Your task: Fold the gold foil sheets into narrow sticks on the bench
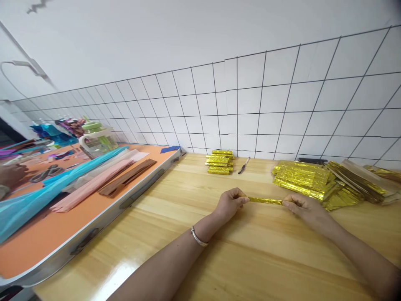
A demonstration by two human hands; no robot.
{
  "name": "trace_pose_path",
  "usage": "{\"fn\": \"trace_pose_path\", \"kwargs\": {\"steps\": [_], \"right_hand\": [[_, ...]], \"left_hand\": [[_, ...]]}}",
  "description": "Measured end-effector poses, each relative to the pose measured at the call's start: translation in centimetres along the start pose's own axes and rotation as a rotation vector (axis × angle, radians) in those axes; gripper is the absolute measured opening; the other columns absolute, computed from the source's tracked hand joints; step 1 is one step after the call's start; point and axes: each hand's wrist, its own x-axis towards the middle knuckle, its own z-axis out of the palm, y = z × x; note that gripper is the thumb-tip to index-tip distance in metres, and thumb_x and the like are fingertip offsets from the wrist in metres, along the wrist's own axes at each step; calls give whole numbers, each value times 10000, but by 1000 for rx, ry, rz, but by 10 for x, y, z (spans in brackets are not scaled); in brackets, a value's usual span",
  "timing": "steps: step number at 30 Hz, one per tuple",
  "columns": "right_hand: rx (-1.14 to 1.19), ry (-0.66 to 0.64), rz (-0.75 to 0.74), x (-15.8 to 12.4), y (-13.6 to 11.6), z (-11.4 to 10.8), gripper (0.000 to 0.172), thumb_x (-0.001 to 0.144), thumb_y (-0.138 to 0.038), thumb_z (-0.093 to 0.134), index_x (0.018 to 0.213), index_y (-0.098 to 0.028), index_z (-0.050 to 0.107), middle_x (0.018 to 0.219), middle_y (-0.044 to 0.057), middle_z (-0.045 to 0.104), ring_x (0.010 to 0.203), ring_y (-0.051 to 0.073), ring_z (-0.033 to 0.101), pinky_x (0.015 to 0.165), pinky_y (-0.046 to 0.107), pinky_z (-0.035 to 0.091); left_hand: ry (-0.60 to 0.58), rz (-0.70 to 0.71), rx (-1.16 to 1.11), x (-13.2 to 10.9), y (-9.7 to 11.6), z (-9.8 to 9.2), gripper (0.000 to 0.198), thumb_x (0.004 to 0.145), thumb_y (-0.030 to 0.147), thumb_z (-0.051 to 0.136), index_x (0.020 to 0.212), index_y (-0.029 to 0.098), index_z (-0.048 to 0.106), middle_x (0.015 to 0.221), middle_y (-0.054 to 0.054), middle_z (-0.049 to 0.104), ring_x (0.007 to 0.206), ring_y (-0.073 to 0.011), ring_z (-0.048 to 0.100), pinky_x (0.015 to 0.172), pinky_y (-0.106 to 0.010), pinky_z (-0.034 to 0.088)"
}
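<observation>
Both ends of the gold strip (265, 201) vanish inside the fingers of the left hand (230, 204) and right hand (302, 205). The foil pile (351, 184) runs off the right edge. Another person's hand (11, 175) is cut by the left edge. The dark stick (244, 165) by the wall (200, 104) is too small to identify.
</observation>
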Motion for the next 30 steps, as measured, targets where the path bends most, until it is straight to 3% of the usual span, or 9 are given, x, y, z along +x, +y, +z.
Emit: {"fn": "trace_pose_path", "kwargs": {"steps": [9, 13, 18, 27, 30], "right_hand": [[-92, 140, 12, -2, -4, -2, 328, 806, -492, 485, 639, -211, 508, 573, -37, 419, 566, 135, 388, 522, 254, 292], [177, 218, 63, -5, -10, 10, 335, 823, -535, 447, 732, -219, 512, 579, -35, 469, 546, 133, 425, 514, 254, 330], [459, 106, 151, -13, -29, 32, 349, 823, -560, 453, 803, -214, 493, 573, -35, 512, 505, 118, 456, 478, 235, 347], [599, 118, 198, -19, -39, 45, 318, 800, -502, 541, 842, -187, 525, 735, -13, 564, 514, 81, 453, 450, 213, 318], [606, 83, 241, -19, -41, 44, 305, 797, -483, 548, 871, -188, 532, 682, -26, 549, 502, 81, 441, 444, 208, 303]], "left_hand": [[-41, 180, 341, -12, 26, -1, 289, 832, 350, 483, 624, 154, 444, 603, 40, 413, 599, -89, 378, 549, -195, 295], [25, 182, 247, -20, 30, 5, 301, 850, 369, 467, 641, 153, 459, 602, 40, 396, 594, -87, 370, 545, -196, 293], [136, 192, 216, -29, 29, 19, 285, 858, 367, 474, 676, 150, 508, 611, 24, 440, 597, -94, 393, 552, -202, 315], [-92, 342, 543, -40, 28, 32, 132, 833, 266, 518, 757, 175, 576, 719, -16, 553, 656, -115, 496, 588, -204, 348], [-172, 338, 590, -42, 30, 33, 133, 816, 297, 544, 766, 183, 590, 725, -18, 565, 645, -117, 502, 583, -204, 350]]}}
